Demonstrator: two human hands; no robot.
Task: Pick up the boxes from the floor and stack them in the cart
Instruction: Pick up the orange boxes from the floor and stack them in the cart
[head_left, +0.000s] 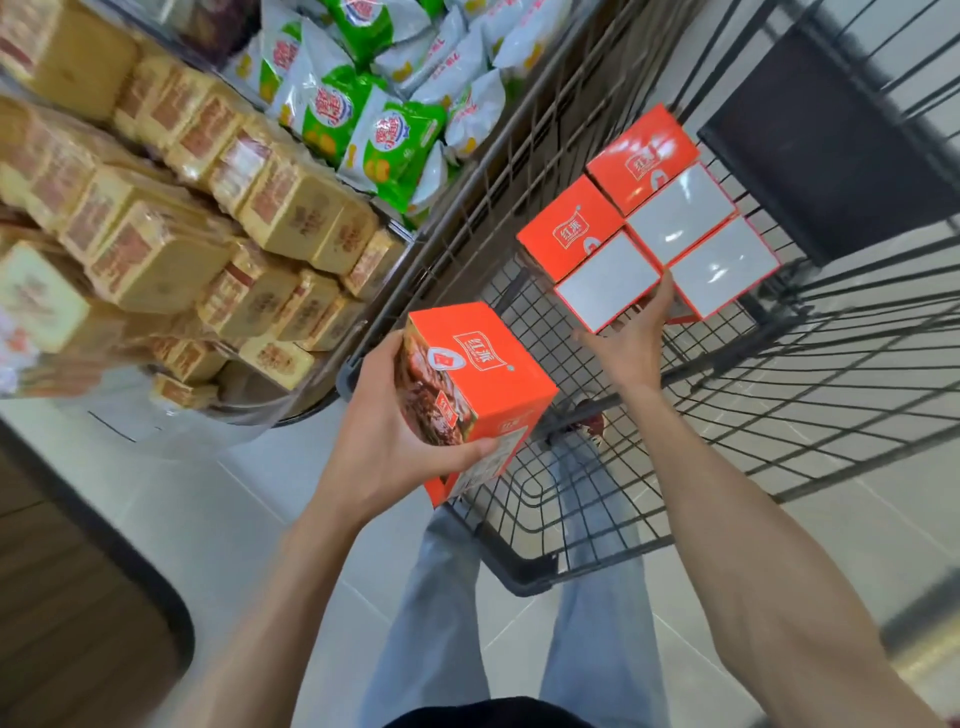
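My left hand (384, 436) grips an orange box (478, 384) from its near side and holds it above the near left corner of the black wire cart (587, 499). Inside the cart stand three more orange boxes with white panels: a near left one (587, 249), a far one (654, 171) and a right one (722, 267). My right hand (634, 338) reaches into the cart with straight fingers, its fingertips touching the gap between the near left box and the right box. No boxes on the floor are in view.
A round display bin (249, 395) to the left holds several yellow wrapped packs (171, 244) and green-and-white snack bags (374, 130). A dark panel (831, 140) stands at the cart's far end. Pale tiled floor (218, 519) lies below, with my legs (447, 597) behind the cart.
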